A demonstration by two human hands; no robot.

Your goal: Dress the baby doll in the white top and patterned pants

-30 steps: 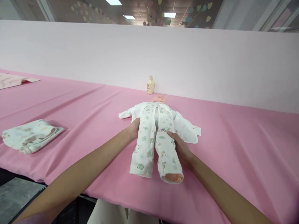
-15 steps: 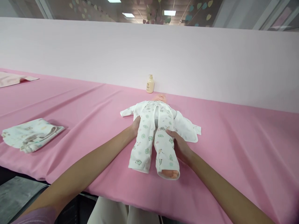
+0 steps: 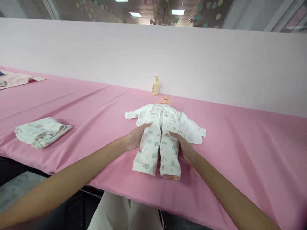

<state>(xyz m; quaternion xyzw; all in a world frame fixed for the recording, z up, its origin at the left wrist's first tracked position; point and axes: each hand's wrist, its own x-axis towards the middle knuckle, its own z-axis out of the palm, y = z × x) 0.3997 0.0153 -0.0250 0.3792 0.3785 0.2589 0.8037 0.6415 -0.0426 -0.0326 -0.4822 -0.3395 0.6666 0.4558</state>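
A baby doll (image 3: 164,100) lies on its back, feet toward me, in white printed baby trousers (image 3: 148,147) and a white baby top (image 3: 192,129) whose sides are spread out. My left hand (image 3: 135,137) holds the trouser leg on the left, thumb on top and its other fingers partly hidden beside the leg. Around the other leg my right hand (image 3: 185,148) is closed, its thumb across the front and fingers hidden behind. Toes show slightly at the right trouser cuff.
A cream pump bottle (image 3: 155,86) stands by the white wall behind the doll's head. On the pink-covered table (image 3: 240,153), a folded printed cloth (image 3: 42,131) lies to the left. Farther back is a pale pink cloth (image 3: 21,79) with small items.
My left hand has shifted outward, with its thumb now on the front of the trouser leg. The right cuff has come lower over the toes. The view has turned slightly left.
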